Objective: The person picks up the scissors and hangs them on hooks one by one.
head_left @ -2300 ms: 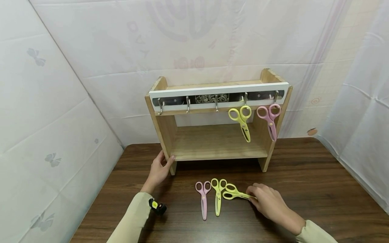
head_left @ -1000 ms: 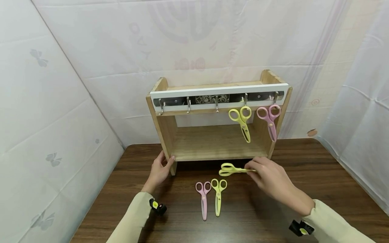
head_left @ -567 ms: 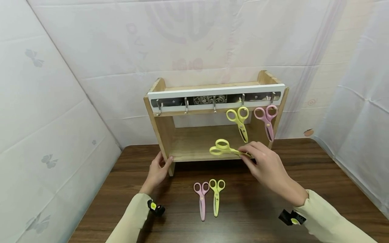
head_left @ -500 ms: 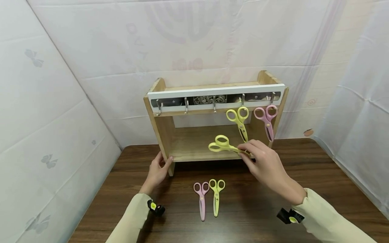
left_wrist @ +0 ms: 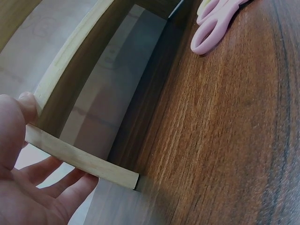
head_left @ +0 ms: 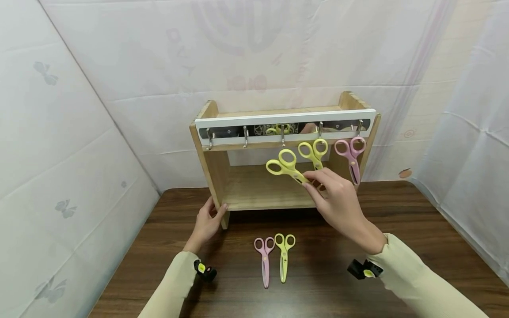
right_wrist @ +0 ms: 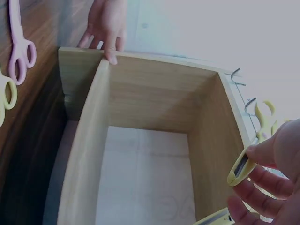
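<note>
My right hand pinches a pair of yellow scissors by the blade end, handle loops up and to the left, just below the hook rail. In the right wrist view the thumb and fingers close on the blades of these scissors. My left hand grips the lower left side of the wooden shelf, thumb in front and fingers behind. On the rail's right part hang yellow scissors, partly hidden by my right hand, and pink scissors.
Pink scissors and yellow scissors lie side by side on the dark wooden table, in front of the shelf. Three hooks on the left and middle of the rail carry nothing. A white patterned cloth stands behind.
My right hand has picked the yellow scissors up from the table and raised them toward the rail, tilting the loops upward. The left hand stays on the shelf.
</note>
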Tool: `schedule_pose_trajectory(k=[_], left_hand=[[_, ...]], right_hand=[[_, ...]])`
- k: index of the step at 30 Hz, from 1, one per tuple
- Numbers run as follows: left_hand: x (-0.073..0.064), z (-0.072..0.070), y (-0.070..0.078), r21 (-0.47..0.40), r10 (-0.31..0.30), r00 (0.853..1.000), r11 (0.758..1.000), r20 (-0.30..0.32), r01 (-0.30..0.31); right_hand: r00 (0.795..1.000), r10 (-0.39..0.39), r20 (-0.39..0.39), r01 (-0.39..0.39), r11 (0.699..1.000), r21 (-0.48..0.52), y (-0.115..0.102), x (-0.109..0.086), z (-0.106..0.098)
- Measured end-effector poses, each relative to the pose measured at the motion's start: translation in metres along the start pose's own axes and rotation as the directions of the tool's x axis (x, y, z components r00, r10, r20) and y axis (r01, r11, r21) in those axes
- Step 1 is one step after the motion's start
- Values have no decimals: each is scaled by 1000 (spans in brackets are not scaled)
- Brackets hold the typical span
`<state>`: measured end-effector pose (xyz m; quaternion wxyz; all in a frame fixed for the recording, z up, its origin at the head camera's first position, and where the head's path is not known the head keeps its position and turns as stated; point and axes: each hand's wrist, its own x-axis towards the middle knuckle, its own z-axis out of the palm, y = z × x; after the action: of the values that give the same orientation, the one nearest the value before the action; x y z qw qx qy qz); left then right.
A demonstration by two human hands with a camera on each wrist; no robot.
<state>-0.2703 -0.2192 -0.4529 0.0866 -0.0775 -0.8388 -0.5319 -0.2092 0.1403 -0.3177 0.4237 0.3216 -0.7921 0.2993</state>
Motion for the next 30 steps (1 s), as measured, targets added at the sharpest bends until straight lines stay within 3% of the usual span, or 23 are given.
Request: schedule_pose_trajectory(k=[9, 30], left_hand=[[-1, 0, 1, -1, -16, 1000, 1000, -3, 16], [-2, 0, 1, 2, -19, 1000, 1000, 3, 19]], right_hand=[[998, 69, -12, -68, 995, 77, -1, 11, 11], [988, 152, 27, -154, 984, 89, -1, 3, 20]])
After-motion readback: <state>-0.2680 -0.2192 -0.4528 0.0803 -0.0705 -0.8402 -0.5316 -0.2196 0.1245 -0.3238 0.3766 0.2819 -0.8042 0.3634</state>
